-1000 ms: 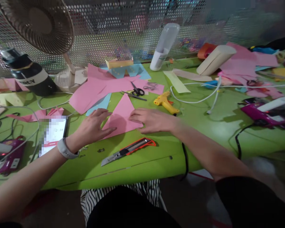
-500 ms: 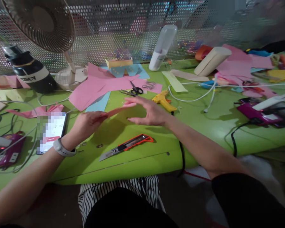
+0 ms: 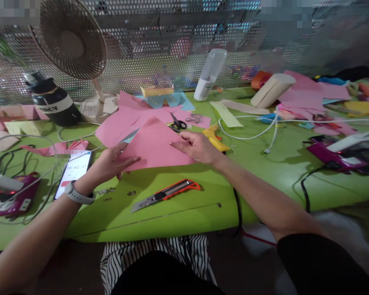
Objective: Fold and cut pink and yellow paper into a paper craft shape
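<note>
Pink paper (image 3: 160,143), frame centre, now broad face to camera; half a second ago edge-on, right hand (image 3: 199,147) gaping. Now right thumb and curled fingers pinch its right side. Left hand (image 3: 112,162) part-closed, pinching left corner. Means sheet controlled from both sides, near edge lifted off green table (image 3: 264,176). Utility knife (image 3: 169,192), lower centre, untouched.

Fan (image 3: 72,45) is standing beyond L hand (image 3: 108,164) w/ dark btl. (image 3: 55,102) beside; phone (image 3: 75,170) is lying just L of same.
</note>
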`<state>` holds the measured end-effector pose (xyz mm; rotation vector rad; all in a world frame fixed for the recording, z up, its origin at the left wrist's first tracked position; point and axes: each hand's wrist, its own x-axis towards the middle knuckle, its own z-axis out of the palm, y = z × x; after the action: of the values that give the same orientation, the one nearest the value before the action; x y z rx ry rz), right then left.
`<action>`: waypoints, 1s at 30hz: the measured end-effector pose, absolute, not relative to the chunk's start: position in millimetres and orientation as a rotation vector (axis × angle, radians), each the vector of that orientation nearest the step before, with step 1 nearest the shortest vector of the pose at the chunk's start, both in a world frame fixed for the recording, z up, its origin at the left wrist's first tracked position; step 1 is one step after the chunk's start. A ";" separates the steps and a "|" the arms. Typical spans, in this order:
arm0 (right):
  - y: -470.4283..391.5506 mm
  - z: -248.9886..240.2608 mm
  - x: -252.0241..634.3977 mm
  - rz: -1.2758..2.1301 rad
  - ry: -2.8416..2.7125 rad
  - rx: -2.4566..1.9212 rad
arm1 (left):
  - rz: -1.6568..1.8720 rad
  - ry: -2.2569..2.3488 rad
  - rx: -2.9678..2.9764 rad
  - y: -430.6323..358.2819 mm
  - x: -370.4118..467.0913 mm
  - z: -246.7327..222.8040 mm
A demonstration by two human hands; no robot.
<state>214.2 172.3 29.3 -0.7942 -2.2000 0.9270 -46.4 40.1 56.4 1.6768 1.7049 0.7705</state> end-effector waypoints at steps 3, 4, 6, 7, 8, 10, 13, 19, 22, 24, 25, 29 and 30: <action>174.4 23.3 214.0 0.917 -2.235 -0.866 | 0.733 1.723 1.552 37.4 -47.1 51.8; 174.8 21.6 214.1 0.852 -2.236 -0.893 | 0.739 1.720 1.516 36.8 -47.4 50.6; 174.1 20.2 214.3 0.600 -2.229 -0.886 | 0.753 1.694 1.448 35.8 -48.3 48.2; 172.6 20.6 214.5 0.444 -2.238 -0.831 | 0.764 1.673 1.419 35.5 -48.6 46.8; 170.2 21.6 214.5 0.302 -2.268 -0.732 | 0.778 1.649 1.391 35.3 -48.8 45.2; 163.6 23.8 213.8 0.123 -2.408 -0.438 | 0.806 1.602 1.340 35.1 -48.5 41.5; 153.6 22.0 210.5 0.041 -2.655 -0.101 | 0.770 1.563 1.288 35.8 -46.5 36.4; 154.0 -2.9 205.6 0.037 -2.876 -0.003 | 0.527 1.697 1.388 37.4 -47.9 32.4; 156.2 -9.2 206.1 0.038 -2.875 -0.015 | 0.477 2.085 1.804 33.1 -49.2 31.5; 155.3 -9.4 206.5 0.046 -2.864 -0.031 | 0.537 2.228 2.174 27.8 -46.2 29.7; 154.5 -9.0 206.5 0.048 -2.862 -0.039 | 0.563 2.172 2.345 24.7 -43.3 28.2; 150.6 -7.9 206.3 0.032 -2.846 -0.051 | 0.473 1.641 2.678 13.9 -29.7 17.9; 149.8 -8.0 206.2 0.026 -2.835 -0.048 | 0.439 1.598 2.694 12.3 -27.3 15.2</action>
<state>206.2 149.8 -8.0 -0.0477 -2.8355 0.0262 -27.3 12.3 15.2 2.6944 1.5979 0.4387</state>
